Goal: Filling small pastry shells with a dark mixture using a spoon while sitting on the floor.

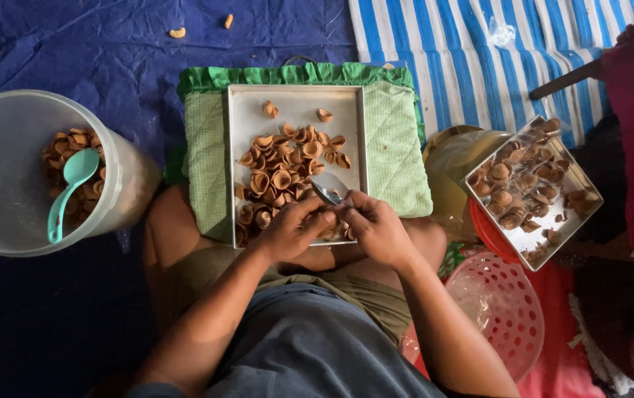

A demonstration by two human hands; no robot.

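A person sits cross-legged on a blue tarp (74,44), seen from above, with one metal tray (239,110) resting on one green cushion (394,147) across their lap. The two hands meet at the tray's near edge. The left hand (295,228) is curled around a small brown shell that is mostly hidden inside its fingers, and the right hand (376,225) is closed on one metal spoon (326,193), whose bowl points up and left just above the left thumb. On the tray lies a heap of brown cup-shaped shells (284,173), too many and too overlapped to count, with two more lying apart near the far edge. To the person's left stands one clear plastic tub (7,147) holding more shells and one teal scoop (70,188). To the right a second metal tray (586,199) carries darker shell pieces, and one pink perforated basket (508,317) sits near the right knee. Two stray shell pieces (177,32) lie far off on the tarp.
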